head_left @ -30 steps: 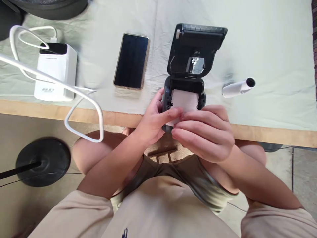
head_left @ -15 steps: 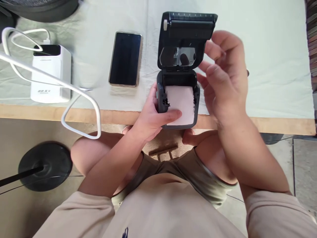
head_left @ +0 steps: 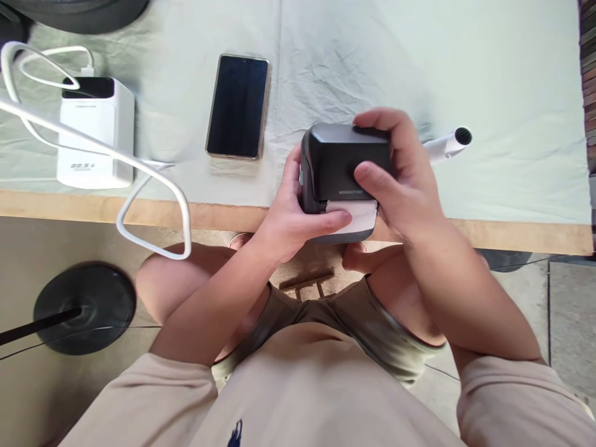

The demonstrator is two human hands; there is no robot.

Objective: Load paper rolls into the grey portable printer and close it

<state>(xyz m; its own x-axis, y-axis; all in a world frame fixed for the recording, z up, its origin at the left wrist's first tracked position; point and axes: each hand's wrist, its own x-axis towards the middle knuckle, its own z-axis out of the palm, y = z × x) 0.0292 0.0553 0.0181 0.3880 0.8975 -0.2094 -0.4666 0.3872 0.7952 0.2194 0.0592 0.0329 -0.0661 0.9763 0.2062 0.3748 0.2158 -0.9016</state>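
A dark label printer (head_left: 339,164) is held between both hands just over the table's front edge, its lid down. A strip of white label paper (head_left: 365,218) sticks out from under the lid toward me. My left hand (head_left: 293,214) grips the printer's left side, the thumb lying on the paper strip. My right hand (head_left: 400,174) is wrapped over the lid's right side, thumb on top and fingers around the far edge. Whether the lid is fully latched I cannot tell.
Left of the printer a phone (head_left: 238,107) lies on the cloth-covered table (head_left: 503,124). Further left stands a white power bank (head_left: 93,139) with a looping white cable (head_left: 153,171). A white tube-like object (head_left: 447,146) lies behind my right hand. A black round base (head_left: 84,307) stands on the floor.
The printer's lid, raised before, has swung down toward me over the paper. My right hand has moved left and down with it onto the lid. My left hand keeps its hold.
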